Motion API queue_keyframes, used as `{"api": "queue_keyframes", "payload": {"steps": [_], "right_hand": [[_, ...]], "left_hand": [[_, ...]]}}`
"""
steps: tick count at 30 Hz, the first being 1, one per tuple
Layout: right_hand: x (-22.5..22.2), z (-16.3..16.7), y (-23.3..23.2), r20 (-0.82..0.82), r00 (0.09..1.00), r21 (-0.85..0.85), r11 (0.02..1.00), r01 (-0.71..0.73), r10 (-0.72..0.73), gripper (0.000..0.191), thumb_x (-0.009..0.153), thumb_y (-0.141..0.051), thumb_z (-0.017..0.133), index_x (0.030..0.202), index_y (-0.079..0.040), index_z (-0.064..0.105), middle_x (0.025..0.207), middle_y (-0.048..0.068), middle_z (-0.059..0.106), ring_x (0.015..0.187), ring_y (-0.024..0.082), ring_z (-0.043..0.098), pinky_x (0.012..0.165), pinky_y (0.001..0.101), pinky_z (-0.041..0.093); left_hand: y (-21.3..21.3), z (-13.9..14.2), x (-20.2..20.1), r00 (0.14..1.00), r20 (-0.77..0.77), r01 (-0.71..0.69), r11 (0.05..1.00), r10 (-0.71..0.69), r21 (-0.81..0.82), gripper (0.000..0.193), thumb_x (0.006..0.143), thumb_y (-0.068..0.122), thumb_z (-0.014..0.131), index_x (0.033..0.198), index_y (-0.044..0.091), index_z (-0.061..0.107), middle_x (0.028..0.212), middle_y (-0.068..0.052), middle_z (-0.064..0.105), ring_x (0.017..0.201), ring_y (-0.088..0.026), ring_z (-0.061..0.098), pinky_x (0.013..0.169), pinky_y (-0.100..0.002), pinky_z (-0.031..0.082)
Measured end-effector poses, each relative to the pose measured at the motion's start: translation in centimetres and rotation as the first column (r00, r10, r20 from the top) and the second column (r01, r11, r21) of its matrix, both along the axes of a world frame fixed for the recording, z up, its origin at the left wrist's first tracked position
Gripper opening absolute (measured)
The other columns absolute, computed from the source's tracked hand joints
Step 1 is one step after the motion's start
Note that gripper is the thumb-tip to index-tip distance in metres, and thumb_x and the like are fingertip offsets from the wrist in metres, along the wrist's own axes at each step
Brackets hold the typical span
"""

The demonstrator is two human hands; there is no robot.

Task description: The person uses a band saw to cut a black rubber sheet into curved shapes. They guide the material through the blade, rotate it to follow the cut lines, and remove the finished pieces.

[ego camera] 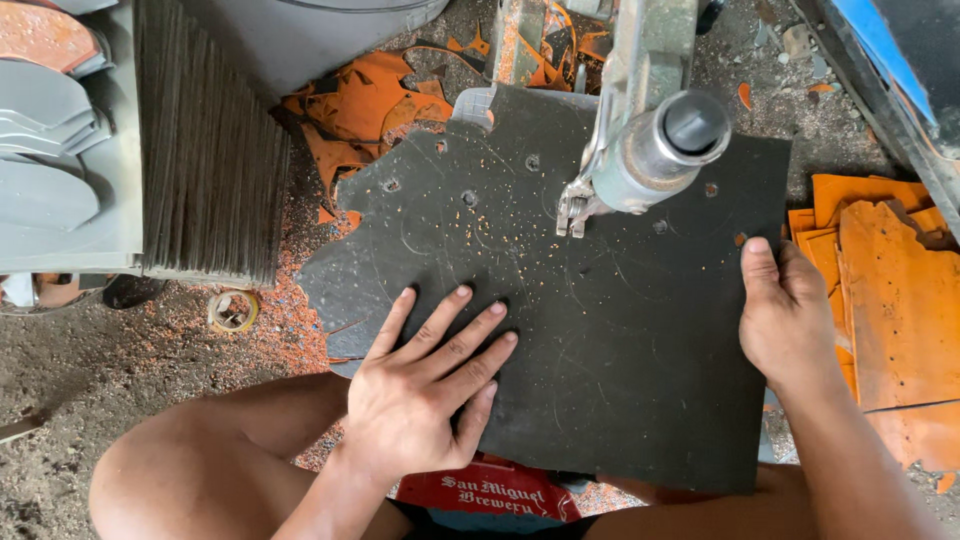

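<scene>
black sheet (620, 330) under flat left hand (425, 385); right hand (785, 315) grips its edge, fingers apparently hidden beneath.

1. Saw head (640, 150) overhangs the black sheet (620, 380) ahead of my grips; blocks passage there.
2. Sheet's near middle, between my grips, lies open.
3. Orange offcuts (900, 300) crowd the right; grey stack (205, 140) walls the left.
</scene>
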State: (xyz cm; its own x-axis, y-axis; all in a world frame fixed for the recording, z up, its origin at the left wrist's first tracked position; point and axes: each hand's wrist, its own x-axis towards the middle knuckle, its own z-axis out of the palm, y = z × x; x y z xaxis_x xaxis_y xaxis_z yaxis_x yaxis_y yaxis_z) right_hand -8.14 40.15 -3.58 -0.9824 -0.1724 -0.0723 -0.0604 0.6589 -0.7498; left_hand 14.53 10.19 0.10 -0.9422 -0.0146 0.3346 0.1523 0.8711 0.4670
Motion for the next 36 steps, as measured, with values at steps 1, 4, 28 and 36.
{"api": "queue_keyframes", "payload": {"steps": [1, 4, 28, 36], "right_hand": [[0.0, 0.0, 0.0, -0.009, 1.0, 0.023, 1.0, 0.005, -0.005, 0.039, 0.115, -0.038, 0.052, 0.101, -0.002, 0.06, 0.079, -0.001, 0.05, 0.075, 0.01, 0.045, 0.069, 0.0301, 0.04], [-0.2, 0.0, -0.1, -0.001, 1.0, 0.025, 0.999, 0.021, -0.021, 0.039, 0.114, -0.038, 0.052, 0.101, -0.002, 0.06, 0.079, -0.001, 0.051, 0.076, 0.01, 0.047, 0.069, 0.0299, 0.041], [-1.8, 0.2, -0.9, -0.008, 1.0, -0.016, 1.0, 0.027, -0.027, 0.041, 0.115, -0.038, 0.051, 0.113, 0.001, 0.064, 0.088, -0.002, 0.057, 0.081, 0.008, 0.049, 0.073, 0.0271, 0.042], [-2.2, 0.4, -1.2, -0.016, 0.999, 0.012, 0.999, 0.043, -0.042, 0.042, 0.115, -0.04, 0.052, 0.108, 0.0, 0.064, 0.084, -0.001, 0.055, 0.079, 0.01, 0.048, 0.072, 0.0288, 0.041]], "left_hand": [[0.0, 0.0, 0.0, 1.0, 0.0, 0.002, 1.0, -0.002, -0.001, 0.038, 0.091, 0.025, 0.063, 0.125, 0.019, 0.075, 0.143, -0.001, 0.065, 0.142, -0.027, 0.051, 0.123, -0.057, 0.026], [-0.2, 0.0, -0.3, 1.0, -0.008, 0.007, 1.0, -0.007, -0.003, 0.037, 0.091, 0.025, 0.063, 0.126, 0.018, 0.075, 0.143, -0.001, 0.065, 0.142, -0.027, 0.051, 0.123, -0.057, 0.026], [-1.3, 0.1, -2.1, 0.999, -0.034, 0.007, 1.0, -0.007, 0.017, 0.034, 0.089, 0.023, 0.064, 0.12, 0.018, 0.077, 0.141, -0.001, 0.066, 0.141, -0.026, 0.053, 0.124, -0.056, 0.028], [-1.9, 0.3, -2.8, 0.999, -0.039, 0.021, 0.999, -0.02, 0.027, 0.034, 0.088, 0.021, 0.065, 0.119, 0.017, 0.078, 0.14, -0.002, 0.067, 0.14, -0.027, 0.054, 0.124, -0.057, 0.028]]}}
